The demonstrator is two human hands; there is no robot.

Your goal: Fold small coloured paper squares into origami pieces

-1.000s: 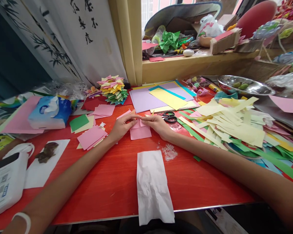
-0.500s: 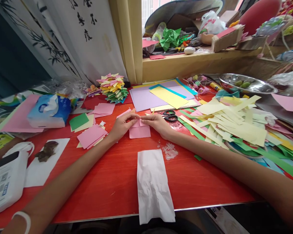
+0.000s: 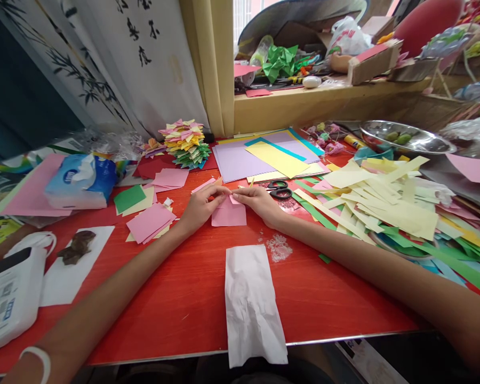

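A crumpled white tissue [image 3: 254, 298] overhangs the near edge of the desk [image 3: 164, 309]. Beyond it, smooth pink paper [image 3: 229, 216] lies beneath the fingers [image 3: 217, 190], its top hidden. The left hand [image 3: 200, 209] and right hand [image 3: 261, 204] pinch it, thumbs almost closed; creases are hard to discern. Farther, 1 pair of black-handled scissors [image 3: 279, 190] shows, blades obscured.

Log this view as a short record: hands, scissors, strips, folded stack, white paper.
left hand: at pink paper, grip partly hidden
right hand: at pink paper, grip partly hidden
scissors: just beyond right hand
strips: right side, yellow and green
folded stack: far side, left of centre
white paper: overhanging near table edge
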